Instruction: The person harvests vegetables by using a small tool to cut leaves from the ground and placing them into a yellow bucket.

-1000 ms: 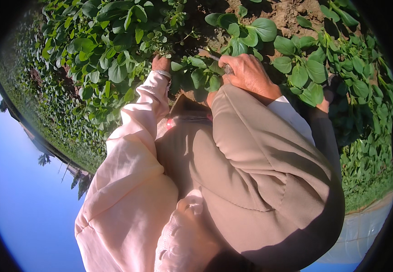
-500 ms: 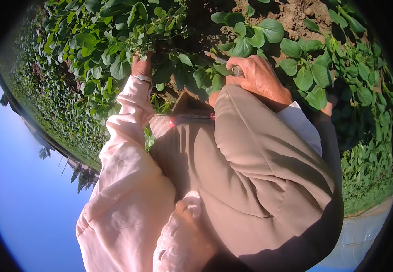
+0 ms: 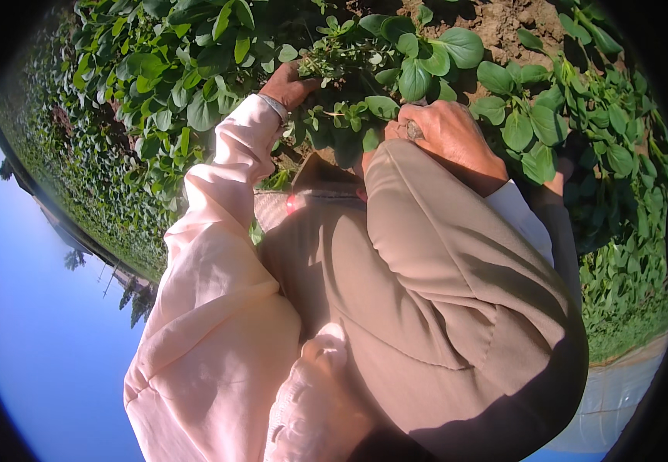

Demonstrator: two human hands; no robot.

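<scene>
My left hand (image 3: 291,86), with a pale band at the wrist, is closed around a small-leaved weed (image 3: 341,58) whose sprigs stick out to its right. Its fingertips are partly hidden by leaves. Beside my bent knee, my right hand (image 3: 453,138) is wrapped around a hand tool, whose round handle end (image 3: 415,131) shows at the fist. The tool's working end is hidden now by the hand and leaves. Broad-leaved green plants (image 3: 426,58) grow just beyond both hands.
Dense leafy rows (image 3: 110,177) spread to the left, and more plants (image 3: 534,115) stand at the right. Bare brown soil (image 3: 511,27) shows at the top. My brown trouser leg (image 3: 426,269) fills the middle. Pale sheeting (image 3: 619,400) lies at the lower right.
My left hand has moved right and slightly farther away, and the weed has shifted right with it. My right hand has turned a little, and the tool's blade has gone out of sight.
</scene>
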